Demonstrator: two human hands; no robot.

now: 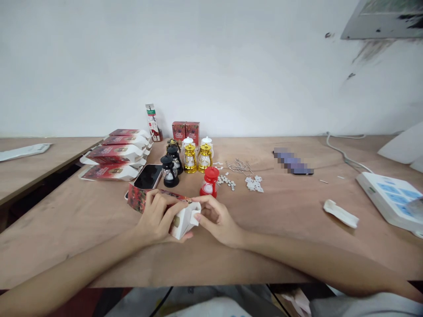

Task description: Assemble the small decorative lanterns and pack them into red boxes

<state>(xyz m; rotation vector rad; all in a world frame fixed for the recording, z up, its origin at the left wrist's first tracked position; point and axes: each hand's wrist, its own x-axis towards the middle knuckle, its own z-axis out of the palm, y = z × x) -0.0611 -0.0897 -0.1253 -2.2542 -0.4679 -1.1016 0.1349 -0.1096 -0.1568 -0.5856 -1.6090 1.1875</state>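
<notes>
My left hand (157, 218) is closed round a red patterned carton (138, 198), which lies tilted with its white end toward the right. At that white end, my right hand (221, 222) pinches a small flap between thumb and fingers. Just beyond my hands stands a red mini lantern (210, 181). Left of it are black mini lanterns (169, 171), with gold mini lanterns (190, 157) and white ones behind. A phone (147, 177) lies partly behind the carton. The inside of the carton is hidden from view.
Several red cartons (114, 154) with open flaps lie at the left. Two small red boxes (185, 131) stand by the wall. Small round parts (228, 181), wire handles (239, 166) and white pieces (254, 184) lie centrally. A white device (391, 198) sits far right.
</notes>
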